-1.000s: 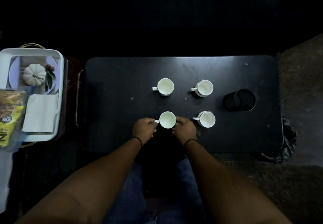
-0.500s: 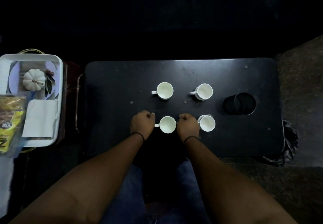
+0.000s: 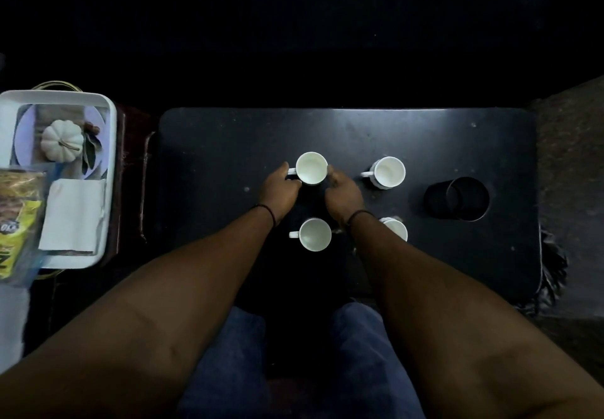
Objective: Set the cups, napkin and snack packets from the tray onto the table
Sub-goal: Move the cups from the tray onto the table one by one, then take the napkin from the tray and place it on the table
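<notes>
Squaring up the far cup on the counter, left hand pinching its handle, right hand loosely open beside it; napkin and snack packets, well left of both hands, likely come next

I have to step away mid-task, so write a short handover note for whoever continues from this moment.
Left hand has its fingers at the handle of the far-left cup; whether it grips is unclear. Right hand is open beside that cup's other side.
Done: four cups stand on the table: far-left, far-right cup, near-left cup, near-right cup, partly hidden by the wrist.
Left: the napkin and snack packets are at the tray.
</notes>
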